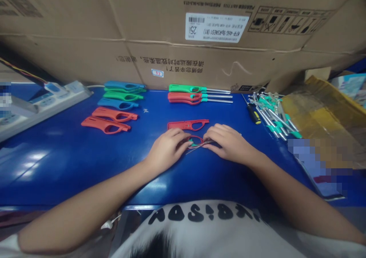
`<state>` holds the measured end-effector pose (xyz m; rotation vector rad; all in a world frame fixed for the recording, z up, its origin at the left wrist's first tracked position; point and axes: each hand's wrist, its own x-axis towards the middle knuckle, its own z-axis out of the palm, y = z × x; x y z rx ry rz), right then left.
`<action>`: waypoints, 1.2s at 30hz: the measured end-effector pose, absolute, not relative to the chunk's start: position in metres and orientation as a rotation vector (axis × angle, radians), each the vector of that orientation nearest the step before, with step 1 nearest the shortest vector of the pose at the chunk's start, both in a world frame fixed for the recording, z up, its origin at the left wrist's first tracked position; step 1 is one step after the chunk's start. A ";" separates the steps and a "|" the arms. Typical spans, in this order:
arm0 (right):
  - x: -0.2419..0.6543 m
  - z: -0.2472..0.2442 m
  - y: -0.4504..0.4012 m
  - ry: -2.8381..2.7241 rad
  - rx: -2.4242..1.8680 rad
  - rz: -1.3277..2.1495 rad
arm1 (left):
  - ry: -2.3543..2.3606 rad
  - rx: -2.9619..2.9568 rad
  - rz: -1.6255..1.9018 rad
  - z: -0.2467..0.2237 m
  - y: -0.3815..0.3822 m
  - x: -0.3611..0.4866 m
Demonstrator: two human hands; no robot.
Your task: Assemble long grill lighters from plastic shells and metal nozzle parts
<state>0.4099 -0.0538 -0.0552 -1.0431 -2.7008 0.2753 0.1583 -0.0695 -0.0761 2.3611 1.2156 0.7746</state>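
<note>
Over the middle of the blue table, my left hand (169, 148) and my right hand (225, 141) are closed on one red lighter casing (196, 137). My left fingers pinch its handle side and cover most of it. At the front end, beside the finger loop, my right fingers grip the casing and a metal piece. A green trigger part (191, 142) shows inside the loop. Thin wires or a slim rod (194, 149) run between my hands, too fine to tell which. Just beyond, a red casing half (188, 124) lies with its inside up.
Red, blue and green casings (106, 124) lie at the left. Several lighters with metal tubes (187, 97) rest at the back. At right are a screwdriver (254, 114), a pile of tubes with green parts (274, 115) and a taped box (320, 113). A power strip (42, 103) stands far left.
</note>
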 end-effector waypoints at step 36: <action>0.402 -0.071 -0.058 -2.462 -0.869 0.645 | 1.141 2.289 0.770 -0.074 -0.070 0.158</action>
